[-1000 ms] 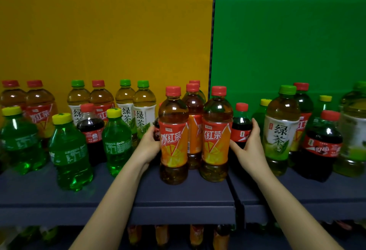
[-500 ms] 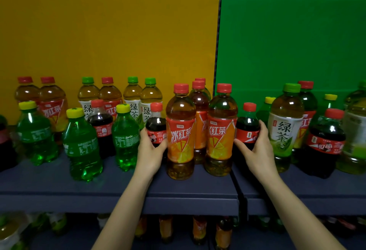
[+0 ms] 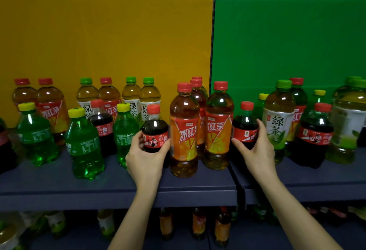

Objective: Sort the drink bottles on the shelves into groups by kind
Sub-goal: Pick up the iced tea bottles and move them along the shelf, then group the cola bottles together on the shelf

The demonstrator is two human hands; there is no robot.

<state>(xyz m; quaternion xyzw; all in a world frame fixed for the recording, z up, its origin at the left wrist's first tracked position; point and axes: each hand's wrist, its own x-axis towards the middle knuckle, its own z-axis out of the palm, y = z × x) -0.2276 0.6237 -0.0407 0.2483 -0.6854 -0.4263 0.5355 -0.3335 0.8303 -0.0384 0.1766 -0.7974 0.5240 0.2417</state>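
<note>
Mixed drink bottles stand on a dark shelf (image 3: pixel 118 188). My left hand (image 3: pixel 145 159) grips a small cola bottle (image 3: pixel 154 129) with a red cap, left of two tall iced red tea bottles (image 3: pixel 184 130) (image 3: pixel 218 127). On the other side of those, my right hand (image 3: pixel 255 150) grips another small cola bottle (image 3: pixel 245 127). Green soda bottles with yellow caps (image 3: pixel 84 142) (image 3: pixel 125 130) stand at the left front. A green tea bottle (image 3: pixel 278 123) stands just right of my right hand.
More iced tea and green tea bottles (image 3: pixel 148 99) line the back against a yellow panel (image 3: pixel 99 21) and a green panel (image 3: pixel 287 21). Another cola bottle (image 3: pixel 315 134) and large green tea bottles (image 3: pixel 348 121) stand at the right. A lower shelf holds several dim bottles (image 3: pixel 198 224).
My left hand has drawn the small cola bottle forward and left, out from behind the iced red tea bottles. My right hand stays on the other cola bottle.
</note>
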